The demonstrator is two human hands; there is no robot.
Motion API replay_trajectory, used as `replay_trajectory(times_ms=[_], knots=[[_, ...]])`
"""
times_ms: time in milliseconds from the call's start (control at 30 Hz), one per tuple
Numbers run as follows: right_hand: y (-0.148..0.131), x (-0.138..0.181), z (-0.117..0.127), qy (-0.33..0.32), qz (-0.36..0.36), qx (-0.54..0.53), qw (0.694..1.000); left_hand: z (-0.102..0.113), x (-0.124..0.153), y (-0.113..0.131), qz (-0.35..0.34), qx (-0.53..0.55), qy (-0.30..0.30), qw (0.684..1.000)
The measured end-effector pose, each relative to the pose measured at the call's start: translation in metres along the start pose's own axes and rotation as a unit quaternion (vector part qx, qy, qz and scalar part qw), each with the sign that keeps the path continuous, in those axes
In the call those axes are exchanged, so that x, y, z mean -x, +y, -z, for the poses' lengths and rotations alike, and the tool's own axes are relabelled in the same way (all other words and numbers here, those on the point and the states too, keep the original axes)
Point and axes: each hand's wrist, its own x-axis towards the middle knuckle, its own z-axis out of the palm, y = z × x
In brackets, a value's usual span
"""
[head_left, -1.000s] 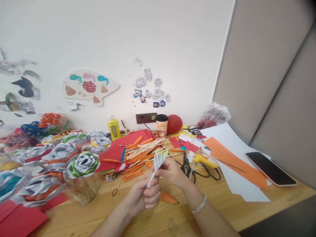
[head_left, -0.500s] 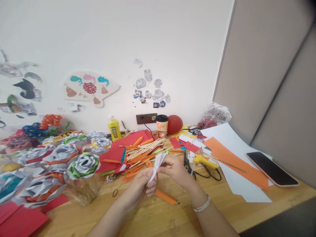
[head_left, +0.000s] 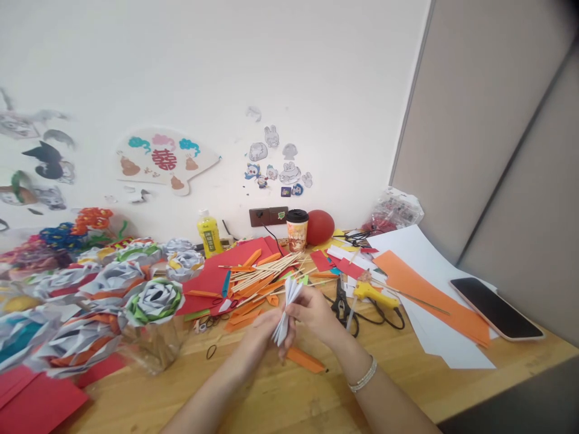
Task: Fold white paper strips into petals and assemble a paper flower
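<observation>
Between my two hands, above the front of the table, is a bundle of folded white paper [head_left: 292, 291], its layers fanned apart at both ends. My right hand [head_left: 313, 310] pinches its middle between thumb and fingers. From the left side, my left hand [head_left: 265, 333] grips the lower part, its fingers partly hidden behind the paper. Under the hands lies a folded orange paper strip [head_left: 306, 360]. Just beyond them is a pile of thin wooden sticks [head_left: 262, 272] mixed with folded orange strips.
Folded paper flowers [head_left: 154, 301] crowd the left, one standing in a clear cup. To the right are black scissors [head_left: 340, 301], a yellow glue gun [head_left: 375, 295] with its cord, orange sheets [head_left: 434, 298] on white paper, and a phone [head_left: 496, 308]. A lidded cup [head_left: 297, 232] stands behind.
The white folded paper has turned in my hands and now shows several spread layers. My right hand has shifted slightly, and more of the scissors shows.
</observation>
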Motion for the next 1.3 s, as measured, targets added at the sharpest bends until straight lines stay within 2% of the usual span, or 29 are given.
replay_trajectory(times_ms=[67,100,133,200,267,367,467,567,667,733,800,867,967,1033,1067,1133,1300], knots=[[0.004,-0.003,0.0,0.037,0.007,0.018,0.999,0.0,-0.003,0.002,-0.084,-0.126,0.109,0.982],[0.006,-0.004,0.0,0.055,0.012,0.025,0.998,0.0,-0.004,0.002,-0.111,-0.174,0.145,0.968],[0.007,-0.005,0.0,0.067,0.016,0.028,0.997,0.0,-0.005,0.002,-0.129,-0.208,0.166,0.955],[0.007,-0.005,0.001,0.057,0.013,0.02,0.998,0.001,-0.006,-0.001,-0.138,-0.232,0.169,0.948],[0.002,-0.004,0.005,0.017,0.008,0.009,1.0,0.001,-0.006,-0.003,-0.12,-0.192,0.137,0.964],[-0.008,-0.002,0.011,-0.036,0.016,0.019,0.999,0.0,-0.003,-0.003,-0.068,-0.064,0.056,0.994],[-0.013,-0.001,0.016,-0.065,0.017,0.023,0.997,-0.003,0.001,0.001,-0.024,0.068,-0.017,0.997],[-0.013,0.0,0.015,-0.079,0.013,0.002,0.997,-0.003,0.005,0.002,0.017,0.172,-0.106,0.979],[-0.009,0.002,0.009,-0.079,0.019,-0.022,0.996,0.002,0.008,-0.003,0.061,0.262,-0.201,0.942],[-0.007,0.004,0.004,-0.082,0.02,-0.026,0.996,0.006,0.008,-0.007,0.086,0.297,-0.263,0.914],[-0.004,0.004,0.001,-0.077,0.02,-0.021,0.997,0.009,0.006,-0.01,0.096,0.3,-0.288,0.904],[-0.001,0.003,0.0,-0.046,0.03,-0.009,0.998,0.009,0.002,-0.011,0.091,0.263,-0.245,0.929],[0.003,0.0,0.001,0.03,0.043,0.048,0.997,0.006,-0.005,-0.01,0.043,0.12,-0.068,0.989],[0.004,-0.002,0.002,0.057,0.05,0.107,0.991,0.004,-0.008,-0.01,-0.02,0.012,0.049,0.999],[0.003,-0.002,0.002,0.06,0.058,0.137,0.987,0.004,-0.009,-0.01,-0.048,-0.026,0.088,0.995],[0.001,-0.001,0.004,0.049,0.085,0.178,0.979,0.004,-0.009,-0.01,-0.074,-0.054,0.114,0.989],[-0.009,0.002,0.006,-0.011,0.125,0.201,0.972,0.005,-0.008,-0.013,-0.059,0.014,0.09,0.994]])
